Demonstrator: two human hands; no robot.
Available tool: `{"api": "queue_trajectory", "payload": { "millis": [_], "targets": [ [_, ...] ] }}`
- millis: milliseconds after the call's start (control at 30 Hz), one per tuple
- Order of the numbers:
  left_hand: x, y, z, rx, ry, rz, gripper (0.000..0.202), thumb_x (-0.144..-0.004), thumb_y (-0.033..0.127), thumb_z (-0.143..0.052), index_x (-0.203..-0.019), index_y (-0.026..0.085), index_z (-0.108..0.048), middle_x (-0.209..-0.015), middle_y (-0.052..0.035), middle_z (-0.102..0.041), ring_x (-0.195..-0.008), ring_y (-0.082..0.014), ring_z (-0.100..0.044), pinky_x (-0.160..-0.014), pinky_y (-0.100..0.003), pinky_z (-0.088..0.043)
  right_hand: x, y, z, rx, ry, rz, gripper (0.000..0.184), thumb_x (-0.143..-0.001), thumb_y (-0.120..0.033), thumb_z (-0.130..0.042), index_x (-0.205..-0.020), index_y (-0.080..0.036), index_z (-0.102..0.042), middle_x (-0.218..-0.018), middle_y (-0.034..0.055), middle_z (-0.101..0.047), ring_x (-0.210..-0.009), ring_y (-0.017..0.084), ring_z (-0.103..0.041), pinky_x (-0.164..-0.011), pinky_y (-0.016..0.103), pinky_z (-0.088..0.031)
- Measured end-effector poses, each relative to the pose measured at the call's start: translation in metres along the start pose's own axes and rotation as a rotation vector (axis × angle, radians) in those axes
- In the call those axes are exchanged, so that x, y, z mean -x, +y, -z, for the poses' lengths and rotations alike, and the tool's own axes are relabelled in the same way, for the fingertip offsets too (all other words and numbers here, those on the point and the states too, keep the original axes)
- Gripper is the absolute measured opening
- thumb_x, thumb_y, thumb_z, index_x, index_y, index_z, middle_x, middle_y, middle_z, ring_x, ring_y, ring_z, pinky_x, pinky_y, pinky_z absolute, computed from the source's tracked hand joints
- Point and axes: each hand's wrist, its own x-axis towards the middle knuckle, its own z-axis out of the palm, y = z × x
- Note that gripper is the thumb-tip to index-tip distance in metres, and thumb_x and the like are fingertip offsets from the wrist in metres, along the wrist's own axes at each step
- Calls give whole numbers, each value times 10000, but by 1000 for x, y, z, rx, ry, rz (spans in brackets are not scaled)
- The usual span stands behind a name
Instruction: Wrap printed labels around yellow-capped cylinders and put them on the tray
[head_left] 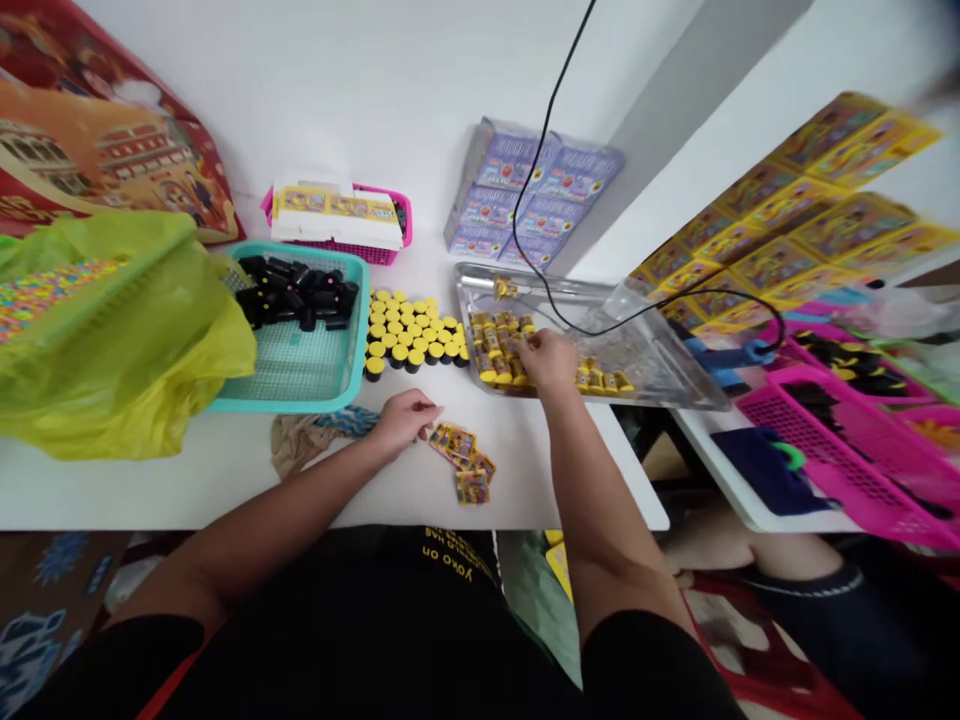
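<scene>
My right hand reaches into a metal tray, its fingers closed at a small yellow labelled container at the end of the rows lying there. Several more of these containers lie along the tray's near side. My left hand rests low over the white table with its fingertips pinched together; what they hold, if anything, is too small to make out. Just right of it lies a loose pile of printed yellow labels. Behind, black containers with yellow lids stand upright in a tight group.
A teal basket holds black containers. Beside it are a yellow plastic bag and a cloth. Purple boxes stand by the wall. A black cable hangs across the tray. Pink baskets and another person's leg are at right.
</scene>
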Motion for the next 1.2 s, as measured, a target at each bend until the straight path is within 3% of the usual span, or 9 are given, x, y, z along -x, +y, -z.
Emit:
{"api": "queue_trajectory", "payload": {
  "millis": [167,367,500,600,733,833,967,1100,1200],
  "targets": [
    [2,-9,-2,-379,9,-295,259,-530,166,-849,-584,196,-598,-598,21,-509,-597,-128,-412,-565,-232,-288,66,-8,9,-346,271,196,263,-879,-412,-544,-773,-187,-629,-800,63,-640,-772,200,-590,-757,350,-489],
    [17,16,3,-573,-9,-392,324,-799,263,-688,-548,200,-493,-557,14,-423,-585,-148,-383,-620,-273,-286,149,-11,4,-534,41,214,259,-870,-407,-602,-719,-200,-643,-716,9,-603,-612,138,-543,-617,281,-464],
    [43,33,31,-724,69,-402,205,-779,298,-731,-672,202,-584,-642,-9,-444,-693,-187,-461,-700,-279,-325,162,4,-14,-627,-21,62,299,-832,-456,-620,-699,-190,-651,-686,8,-605,-581,136,-531,-597,283,-451],
    [54,26,64,-728,167,-318,158,-714,219,-773,-829,205,-666,-691,-38,-487,-823,-252,-515,-746,-289,-356,161,8,-23,-691,-55,-33,341,-807,-506,-615,-691,-187,-645,-672,13,-614,-586,143,-532,-591,287,-445],
    [55,12,89,-830,186,-308,72,-744,158,-693,-705,192,-642,-736,-73,-565,-867,-281,-554,-784,-310,-383,159,0,-26,-730,-103,-22,333,-799,-501,-612,-671,-193,-625,-671,12,-612,-615,150,-544,-612,286,-446],
    [58,17,77,-1115,169,-330,61,-795,223,-657,-744,193,-642,-789,-81,-604,-822,-261,-585,-755,-317,-409,161,-5,-25,-716,-134,30,301,-829,-458,-567,-683,-201,-623,-705,21,-626,-662,163,-570,-656,293,-458],
    [52,28,29,-1345,65,-414,288,-822,392,-660,-1033,197,-640,-1005,-88,-646,-878,-236,-609,-745,-312,-435,161,-4,-24,-663,-154,24,271,-847,-423,-517,-721,-212,-631,-746,37,-651,-719,187,-592,-696,304,-468],
    [17,19,-12,-1333,-66,-376,306,-793,444,-685,-938,177,-650,-920,-64,-658,-829,-205,-611,-727,-300,-434,161,-4,-23,-666,-150,26,247,-816,-419,-554,-701,-214,-630,-740,35,-638,-706,186,-577,-704,311,-464],
    [-7,6,-20,-1267,-85,-333,203,-741,344,-739,-792,172,-644,-814,-44,-651,-771,-193,-592,-677,-291,-408,162,-4,-21,-736,-169,-6,239,-789,-428,-599,-694,-212,-632,-697,20,-614,-667,177,-560,-671,308,-456]
  ]
}}
